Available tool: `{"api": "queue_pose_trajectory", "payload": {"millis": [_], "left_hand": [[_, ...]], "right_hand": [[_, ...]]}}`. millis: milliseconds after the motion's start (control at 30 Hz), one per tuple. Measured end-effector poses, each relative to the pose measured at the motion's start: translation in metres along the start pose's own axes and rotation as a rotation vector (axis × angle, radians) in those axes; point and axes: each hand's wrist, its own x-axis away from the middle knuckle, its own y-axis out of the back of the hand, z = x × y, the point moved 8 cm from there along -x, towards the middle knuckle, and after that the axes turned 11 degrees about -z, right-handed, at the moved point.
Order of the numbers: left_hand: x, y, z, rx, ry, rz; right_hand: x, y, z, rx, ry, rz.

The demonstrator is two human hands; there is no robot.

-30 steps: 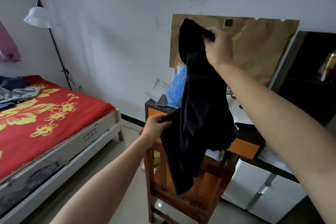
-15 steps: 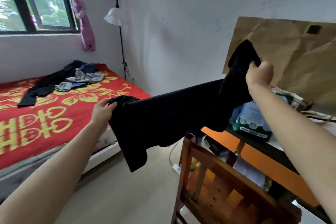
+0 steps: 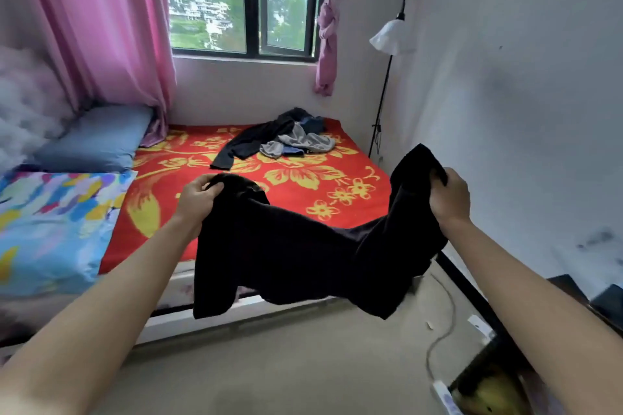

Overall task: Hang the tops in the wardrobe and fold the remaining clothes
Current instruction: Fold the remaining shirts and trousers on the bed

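Observation:
A black garment (image 3: 303, 256) hangs stretched between my two hands in front of the bed. My left hand (image 3: 199, 200) grips one end of it near the bed's edge. My right hand (image 3: 450, 199) grips the other bunched end, slightly higher and to the right. The cloth sags in the middle and its lower edges dangle above the floor. A pile of dark and grey clothes (image 3: 283, 141) lies at the far end of the red flowered bed (image 3: 303, 175). No wardrobe is in view.
A blue pillow (image 3: 97, 138) and a colourful quilt (image 3: 57, 222) lie on the bed's left side. A floor lamp (image 3: 391, 40) stands by the right wall. A white cable and power strip (image 3: 445, 394) lie on the floor at the lower right.
My view has swung left from the desk and chair to face the bed. The garment, first held up by my right hand, is now spread out between both hands over the bed's edge.

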Motion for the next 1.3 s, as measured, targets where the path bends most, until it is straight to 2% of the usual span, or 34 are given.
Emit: {"api": "queue_pose_trajectory", "payload": {"millis": [200, 467, 667, 800, 867, 1033, 1167, 1300], "left_hand": [[-0.131, 0.027, -0.004, -0.055, -0.006, 0.042], [-0.257, -0.010, -0.037, -0.155, -0.147, 0.061], [-0.324, -0.069, -0.019, -0.308, -0.148, 0.177], [-0.370, -0.096, -0.002, -0.342, -0.107, 0.138], [-0.387, -0.106, -0.002, -0.352, -0.082, 0.139], [-0.439, -0.109, -0.006, -0.350, -0.042, 0.117], [-0.462, -0.073, 0.017, -0.473, -0.004, 0.008], [-0.475, -0.066, 0.048, -0.463, 0.069, 0.007]], "right_hand": [[-0.038, -0.173, 0.060, -0.146, -0.020, 0.159], [-0.032, -0.356, 0.067, 0.075, -0.069, 0.616], [-0.028, -0.471, 0.093, 0.012, 0.134, 0.909], [-0.028, -0.545, 0.115, -0.101, 0.302, 1.019], [-0.031, -0.567, 0.127, -0.155, 0.321, 1.013], [-0.077, -0.614, 0.151, -0.328, 0.290, 0.866], [-0.111, -0.638, 0.176, -0.510, 0.140, 0.868], [-0.107, -0.658, 0.213, -0.520, 0.232, 0.927]]}}
